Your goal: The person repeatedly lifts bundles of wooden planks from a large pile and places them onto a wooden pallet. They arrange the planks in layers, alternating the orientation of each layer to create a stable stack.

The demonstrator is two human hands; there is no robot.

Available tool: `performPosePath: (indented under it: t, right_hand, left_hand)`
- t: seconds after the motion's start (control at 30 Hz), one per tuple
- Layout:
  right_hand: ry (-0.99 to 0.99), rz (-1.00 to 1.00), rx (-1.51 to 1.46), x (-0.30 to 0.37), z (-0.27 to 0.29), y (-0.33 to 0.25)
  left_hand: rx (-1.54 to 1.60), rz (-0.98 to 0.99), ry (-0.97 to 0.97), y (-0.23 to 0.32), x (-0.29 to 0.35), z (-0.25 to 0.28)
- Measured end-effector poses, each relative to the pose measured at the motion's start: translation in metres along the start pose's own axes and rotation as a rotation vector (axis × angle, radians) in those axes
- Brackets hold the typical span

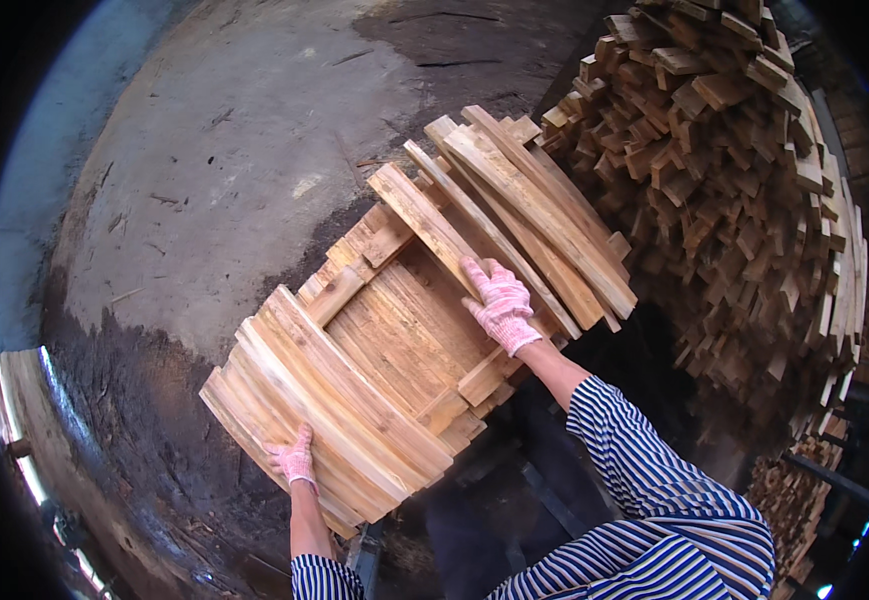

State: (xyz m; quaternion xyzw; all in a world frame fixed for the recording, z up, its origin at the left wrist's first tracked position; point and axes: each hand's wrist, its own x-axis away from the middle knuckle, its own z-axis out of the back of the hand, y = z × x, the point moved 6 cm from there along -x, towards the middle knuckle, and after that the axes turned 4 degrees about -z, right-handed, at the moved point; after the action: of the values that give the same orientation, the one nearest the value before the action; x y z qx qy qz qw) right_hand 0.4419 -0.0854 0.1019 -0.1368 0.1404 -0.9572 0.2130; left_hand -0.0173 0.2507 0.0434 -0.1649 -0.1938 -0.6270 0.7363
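In front of me lies a stack of wooden slats, with a row of long slats point(339, 390) side by side on its left part. My left hand point(294, 458), in a pink knitted glove, rests on the near ends of these slats with its fingers apart. My right hand point(502, 300), gloved the same way, is closed round the near end of a single slat point(419, 212). Left of that slat, a gap in the top layer shows lower boards point(404, 325) running crosswise. More loose slats point(534, 210) lie to its right, some tilted over each other.
A tall heap of short wooden pieces point(714, 170) rises at the right. The floor point(224, 170) beyond the stack is grey and dark, with wood scraps on it. Dark metal bars point(554, 500) show below the stack near my body. Another woodpile point(794, 500) stands at the lower right.
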Motion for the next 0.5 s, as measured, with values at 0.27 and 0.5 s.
performPosePath:
  t: [0.27,0.5]
  right_hand:
    - [0.014,0.084,-0.091,0.063,-0.033,-0.078]
    - [-0.298,0.090,-0.318,0.125,-0.126,-0.156]
  left_hand:
    - [-0.026,0.034,0.008,-0.022,-0.001,0.010]
    - [-0.060,0.022,-0.025,0.002,0.006,0.012]
